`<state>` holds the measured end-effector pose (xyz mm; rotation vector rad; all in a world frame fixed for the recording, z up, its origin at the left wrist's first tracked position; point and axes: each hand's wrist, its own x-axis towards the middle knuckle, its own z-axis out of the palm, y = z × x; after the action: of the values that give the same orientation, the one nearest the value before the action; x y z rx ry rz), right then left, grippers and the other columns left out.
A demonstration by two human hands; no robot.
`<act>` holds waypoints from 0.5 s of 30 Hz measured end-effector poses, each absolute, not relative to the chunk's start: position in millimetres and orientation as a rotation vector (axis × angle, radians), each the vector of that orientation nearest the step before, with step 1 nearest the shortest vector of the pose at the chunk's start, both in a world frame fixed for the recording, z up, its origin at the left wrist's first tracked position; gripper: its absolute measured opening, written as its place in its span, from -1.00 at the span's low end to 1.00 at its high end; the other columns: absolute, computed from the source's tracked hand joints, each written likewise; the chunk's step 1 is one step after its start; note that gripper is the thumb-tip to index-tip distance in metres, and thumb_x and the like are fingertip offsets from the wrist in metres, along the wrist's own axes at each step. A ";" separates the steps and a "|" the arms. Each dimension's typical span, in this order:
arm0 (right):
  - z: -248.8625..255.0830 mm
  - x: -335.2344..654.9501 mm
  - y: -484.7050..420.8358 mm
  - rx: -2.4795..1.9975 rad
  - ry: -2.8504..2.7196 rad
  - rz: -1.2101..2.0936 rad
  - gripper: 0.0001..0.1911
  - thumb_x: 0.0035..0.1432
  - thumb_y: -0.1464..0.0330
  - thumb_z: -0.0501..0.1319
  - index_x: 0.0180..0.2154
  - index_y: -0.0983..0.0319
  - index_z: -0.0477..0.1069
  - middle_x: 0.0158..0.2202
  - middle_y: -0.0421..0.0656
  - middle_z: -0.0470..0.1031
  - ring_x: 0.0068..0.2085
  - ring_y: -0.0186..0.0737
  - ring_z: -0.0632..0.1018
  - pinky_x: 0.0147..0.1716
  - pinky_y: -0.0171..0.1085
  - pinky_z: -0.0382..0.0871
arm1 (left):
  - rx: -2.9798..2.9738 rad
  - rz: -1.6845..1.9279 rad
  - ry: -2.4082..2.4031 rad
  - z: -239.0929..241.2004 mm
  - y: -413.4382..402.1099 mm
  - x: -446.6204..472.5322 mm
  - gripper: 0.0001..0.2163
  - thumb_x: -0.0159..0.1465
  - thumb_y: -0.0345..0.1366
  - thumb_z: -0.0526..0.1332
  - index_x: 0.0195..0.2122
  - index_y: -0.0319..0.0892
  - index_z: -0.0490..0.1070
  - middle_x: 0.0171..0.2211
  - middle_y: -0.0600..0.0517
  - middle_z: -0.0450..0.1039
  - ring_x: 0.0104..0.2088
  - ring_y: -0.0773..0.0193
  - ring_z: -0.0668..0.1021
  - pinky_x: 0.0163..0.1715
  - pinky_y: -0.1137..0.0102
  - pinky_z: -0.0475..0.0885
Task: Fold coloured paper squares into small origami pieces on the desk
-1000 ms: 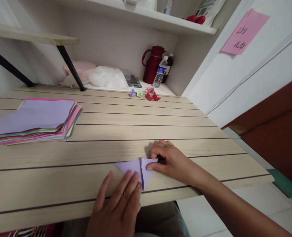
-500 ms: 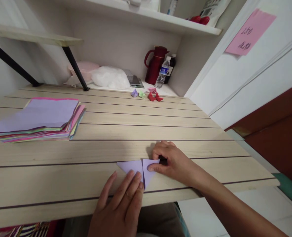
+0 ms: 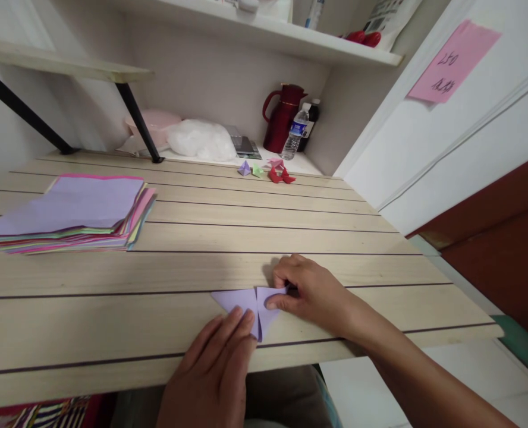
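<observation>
A folded lilac paper (image 3: 246, 300) lies near the front edge of the slatted wooden table (image 3: 201, 238). My left hand (image 3: 214, 371) lies flat with its fingers stretched out, the fingertips pressing the paper's lower left part. My right hand (image 3: 311, 291) is curled, thumb and fingers pinching the paper's right corner against the table. Part of the paper is hidden under both hands.
A stack of coloured paper sheets (image 3: 74, 214) sits at the left. Small folded paper shapes (image 3: 268, 172) lie at the table's far edge. Behind them stand a dark red jug (image 3: 284, 119), a water bottle (image 3: 294, 134), a white bag (image 3: 199, 139) and a pink bowl (image 3: 152, 122).
My left hand's fingers have drawn closer together on the paper. The right hand keeps its pinch. The view has shifted slightly.
</observation>
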<state>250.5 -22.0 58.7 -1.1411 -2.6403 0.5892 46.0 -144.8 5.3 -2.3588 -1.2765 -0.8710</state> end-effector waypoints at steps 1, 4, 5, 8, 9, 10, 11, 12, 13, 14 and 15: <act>59.3 250.3 -21.8 -1.141 -2.651 0.592 -0.73 0.12 0.25 0.41 -0.40 0.20 0.34 -0.38 -0.22 0.44 -0.27 -0.17 0.43 -0.28 -0.26 0.21 | -2.345 -0.897 -1.335 5.4 -145.8 47.1 -0.69 0.28 -0.47 0.01 -0.01 -0.25 0.42 0.01 0.01 0.58 0.06 0.35 0.55 0.11 0.43 0.39; 59.0 250.3 -20.8 -1.126 -2.668 0.587 -0.73 0.13 0.24 0.40 -0.39 0.19 0.34 -0.38 -0.22 0.44 -0.26 -0.17 0.43 -0.28 -0.26 0.21 | -2.318 -0.917 -1.458 5.7 -147.8 49.3 -0.62 0.29 -0.47 0.01 0.12 -0.37 0.32 0.00 -0.06 0.57 0.05 0.33 0.55 -0.01 0.43 0.49; 58.6 250.4 -20.6 -1.124 -2.670 0.582 -0.73 0.13 0.23 0.40 -0.39 0.19 0.34 -0.38 -0.22 0.44 -0.26 -0.17 0.44 -0.28 -0.26 0.21 | -2.324 -0.896 -1.441 5.8 -147.8 49.0 -0.60 0.28 -0.49 -0.01 0.13 -0.36 0.32 0.00 -0.05 0.57 0.05 0.33 0.55 -0.03 0.44 0.50; 56.9 251.1 -20.3 -1.120 -2.663 0.567 -0.72 0.12 0.23 0.40 -0.39 0.19 0.34 -0.37 -0.21 0.44 -0.25 -0.16 0.44 -0.27 -0.25 0.22 | -2.337 -0.809 -1.273 4.8 -146.0 45.2 -0.59 0.30 -0.49 -0.06 0.10 -0.23 0.40 0.01 0.05 0.57 0.05 0.33 0.54 0.02 0.43 0.46; 56.5 251.3 -20.4 -1.119 -2.659 0.567 -0.72 0.12 0.23 0.40 -0.39 0.19 0.34 -0.37 -0.21 0.44 -0.25 -0.16 0.44 -0.27 -0.25 0.22 | -2.337 -0.777 -1.222 4.0 -145.4 43.8 -0.61 0.33 -0.46 -0.06 0.09 -0.18 0.42 0.02 0.07 0.57 0.06 0.32 0.53 0.08 0.43 0.41; 56.1 251.4 -20.4 -1.116 -2.655 0.568 -0.72 0.12 0.23 0.40 -0.39 0.19 0.34 -0.37 -0.21 0.44 -0.26 -0.16 0.44 -0.26 -0.25 0.22 | -2.331 -0.760 -1.182 3.1 -144.9 42.7 -0.62 0.36 -0.42 -0.06 0.08 -0.14 0.44 0.03 0.08 0.56 0.07 0.32 0.52 0.15 0.42 0.34; 55.9 251.6 -20.5 -1.114 -2.652 0.572 -0.72 0.12 0.23 0.40 -0.39 0.19 0.34 -0.37 -0.21 0.44 -0.26 -0.16 0.43 -0.26 -0.25 0.22 | -2.327 -0.744 -1.157 2.2 -144.5 42.0 -0.64 0.38 -0.39 -0.05 0.08 -0.12 0.44 0.04 0.08 0.56 0.09 0.32 0.50 0.21 0.40 0.26; 55.8 251.6 -20.5 -1.112 -2.650 0.577 -0.72 0.12 0.23 0.40 -0.39 0.20 0.34 -0.36 -0.21 0.44 -0.25 -0.16 0.43 -0.26 -0.25 0.23 | -2.326 -0.730 -1.145 1.5 -144.4 41.7 -0.65 0.39 -0.37 -0.04 0.08 -0.11 0.45 0.04 0.08 0.55 0.10 0.32 0.49 0.26 0.39 0.19; 55.8 251.7 -20.5 -1.110 -2.649 0.582 -0.72 0.12 0.23 0.40 -0.39 0.19 0.34 -0.36 -0.21 0.44 -0.25 -0.16 0.43 -0.26 -0.25 0.23 | -2.323 -0.725 -1.140 0.9 -144.3 41.9 -0.64 0.40 -0.38 -0.04 0.09 -0.11 0.45 0.04 0.07 0.55 0.10 0.31 0.48 0.29 0.38 0.14; 55.8 251.7 -20.4 -1.109 -2.648 0.585 -0.71 0.12 0.22 0.41 -0.39 0.19 0.34 -0.37 -0.21 0.44 -0.25 -0.16 0.43 -0.25 -0.25 0.23 | -2.322 -0.727 -1.136 0.6 -144.3 42.2 -0.64 0.40 -0.38 -0.05 0.09 -0.11 0.45 0.03 0.06 0.55 0.11 0.30 0.48 0.30 0.37 0.11; 55.9 251.8 -20.3 -1.108 -2.647 0.589 -0.71 0.12 0.22 0.41 -0.39 0.19 0.34 -0.37 -0.22 0.43 -0.25 -0.16 0.43 -0.25 -0.25 0.23 | -2.322 -0.729 -1.135 0.5 -144.4 42.6 -0.64 0.40 -0.38 -0.05 0.09 -0.11 0.45 0.03 0.06 0.55 0.11 0.30 0.48 0.31 0.36 0.10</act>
<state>251.8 -20.3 55.9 -1.1083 -2.6475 0.5887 42.6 -144.4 0.5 -2.3216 -1.1354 -0.7291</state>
